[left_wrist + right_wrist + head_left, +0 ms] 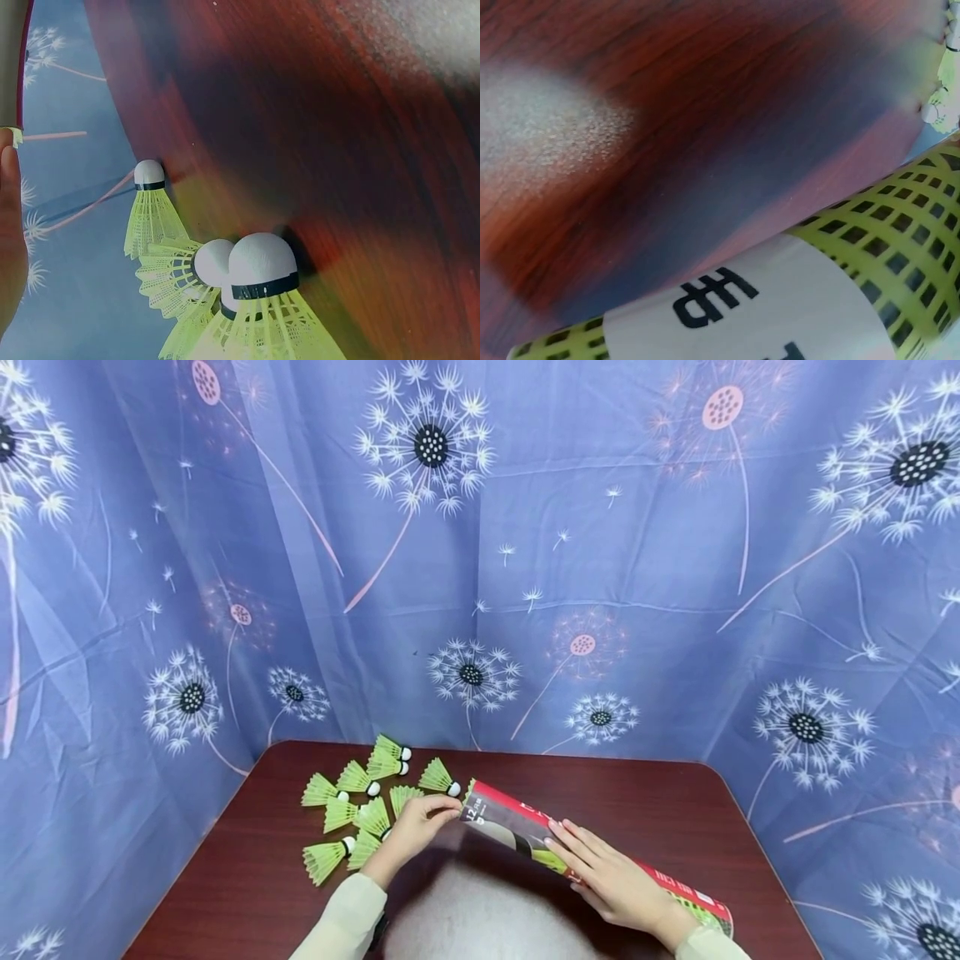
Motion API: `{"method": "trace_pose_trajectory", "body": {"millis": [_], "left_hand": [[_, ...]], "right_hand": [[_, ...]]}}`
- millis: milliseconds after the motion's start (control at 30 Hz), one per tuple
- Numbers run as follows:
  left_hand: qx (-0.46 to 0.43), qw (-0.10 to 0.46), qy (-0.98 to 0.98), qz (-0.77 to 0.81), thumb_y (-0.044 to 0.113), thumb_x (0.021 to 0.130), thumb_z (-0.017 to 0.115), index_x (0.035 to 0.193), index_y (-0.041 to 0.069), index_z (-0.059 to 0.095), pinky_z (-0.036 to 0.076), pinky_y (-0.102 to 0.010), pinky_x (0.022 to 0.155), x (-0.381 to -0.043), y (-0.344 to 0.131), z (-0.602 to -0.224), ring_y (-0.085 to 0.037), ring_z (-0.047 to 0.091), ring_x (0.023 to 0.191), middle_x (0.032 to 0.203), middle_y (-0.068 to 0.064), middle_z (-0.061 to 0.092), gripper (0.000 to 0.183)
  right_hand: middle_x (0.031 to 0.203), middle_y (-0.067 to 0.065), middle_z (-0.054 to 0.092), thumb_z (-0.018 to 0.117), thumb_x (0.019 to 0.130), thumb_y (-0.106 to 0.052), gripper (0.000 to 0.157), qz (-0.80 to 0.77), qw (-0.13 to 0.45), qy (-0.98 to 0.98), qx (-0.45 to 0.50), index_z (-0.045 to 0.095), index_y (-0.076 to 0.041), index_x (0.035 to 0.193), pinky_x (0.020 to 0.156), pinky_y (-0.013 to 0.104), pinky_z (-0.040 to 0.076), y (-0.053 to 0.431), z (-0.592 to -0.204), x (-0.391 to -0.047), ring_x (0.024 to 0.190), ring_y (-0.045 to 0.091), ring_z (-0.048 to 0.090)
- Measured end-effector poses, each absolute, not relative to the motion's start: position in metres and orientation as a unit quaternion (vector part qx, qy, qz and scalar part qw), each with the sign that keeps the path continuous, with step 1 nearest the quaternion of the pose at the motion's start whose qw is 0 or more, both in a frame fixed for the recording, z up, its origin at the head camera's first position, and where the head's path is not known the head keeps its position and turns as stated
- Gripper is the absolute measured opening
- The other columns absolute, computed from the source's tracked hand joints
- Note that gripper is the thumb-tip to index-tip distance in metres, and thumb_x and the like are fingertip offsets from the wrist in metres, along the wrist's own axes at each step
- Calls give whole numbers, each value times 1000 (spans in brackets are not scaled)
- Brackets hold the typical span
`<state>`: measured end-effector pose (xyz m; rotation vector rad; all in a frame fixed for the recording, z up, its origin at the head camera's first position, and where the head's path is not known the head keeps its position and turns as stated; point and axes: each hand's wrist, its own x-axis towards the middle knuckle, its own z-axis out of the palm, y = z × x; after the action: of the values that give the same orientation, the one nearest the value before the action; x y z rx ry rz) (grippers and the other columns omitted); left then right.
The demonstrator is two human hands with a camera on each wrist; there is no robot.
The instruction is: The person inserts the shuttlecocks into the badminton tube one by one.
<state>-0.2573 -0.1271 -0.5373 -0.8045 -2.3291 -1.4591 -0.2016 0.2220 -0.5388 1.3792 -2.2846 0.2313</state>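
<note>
In the head view a long shuttlecock tube point(510, 828), red, grey and yellow-green, slants across the middle of the table. My right hand point(600, 872) holds it around its middle, fingers laid over the top and thumb on the near side. At the tube's upper left end, my left hand point(422, 828) pinches with thumb and fingertips at the mouth. A yellow-green shuttlecock skirt edge point(470, 789) shows there; the rest of that shuttlecock is hidden inside the tube. The right wrist view shows the tube's white label point(742, 307) and yellow-green netted print.
Several yellow-green shuttlecocks point(326, 860) with white heads lie on the left of the dark red-brown table point(645, 793). One shuttlecock point(437, 777) lies just beyond my left hand. A blue dandelion-print curtain point(480, 568) surrounds the table's back and sides.
</note>
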Motion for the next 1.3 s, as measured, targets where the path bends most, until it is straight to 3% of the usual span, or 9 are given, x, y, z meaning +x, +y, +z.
{"method": "trace_pose_trajectory", "body": {"millis": [333,467,633,833,1033,1200,1300], "left_hand": [[-280,108,-802,-517,0,84,69,96,1,74,55,-25,73,-260,-131,-537,-5,63,84,93,-11,73,12],[-279,97,-801,-521,-2,84,68,96,-1,74,54,-24,73,-260,-131,-537,-6,63,84,94,-13,72,13],[-276,74,-802,-525,-6,84,66,97,-3,73,53,-24,73,-260,-132,-540,-4,60,83,94,-13,72,15],[-284,29,-803,-523,-8,86,63,98,-3,72,53,-24,71,-257,-133,-538,-2,58,78,91,-12,72,17],[-297,-14,-801,-520,-8,88,60,99,-7,70,54,-28,73,-245,-133,-511,-4,59,79,91,-16,71,14],[-294,-20,-799,-524,-4,89,62,100,-5,71,53,-25,71,-256,-134,-528,-6,59,78,91,-14,71,14],[-289,-8,-800,-526,-3,88,63,99,-5,71,53,-23,72,-259,-133,-534,-5,60,79,91,-15,71,14]], "right_hand": [[153,15,33,26,104,-35,54,81,229,-829,504,38,-4,146,116,30,16,219,-538,-202,135,35,38],[153,16,31,45,100,-27,53,86,218,-828,509,36,-4,147,116,30,16,217,-538,-202,138,33,34],[154,16,30,63,89,-18,66,86,209,-826,516,35,-4,147,117,30,13,216,-539,-201,134,37,38],[153,17,30,62,91,-19,64,93,208,-821,523,36,-3,147,117,29,12,216,-542,-198,131,40,41],[153,17,32,62,91,-20,62,82,221,-816,529,38,-3,146,116,31,14,219,-544,-198,133,38,40],[152,17,33,64,89,-19,64,76,225,-810,536,38,-3,146,116,33,15,224,-544,-203,132,38,41],[152,18,33,57,94,-21,58,77,228,-808,538,39,-2,145,116,33,16,227,-545,-206,131,39,41]]}}
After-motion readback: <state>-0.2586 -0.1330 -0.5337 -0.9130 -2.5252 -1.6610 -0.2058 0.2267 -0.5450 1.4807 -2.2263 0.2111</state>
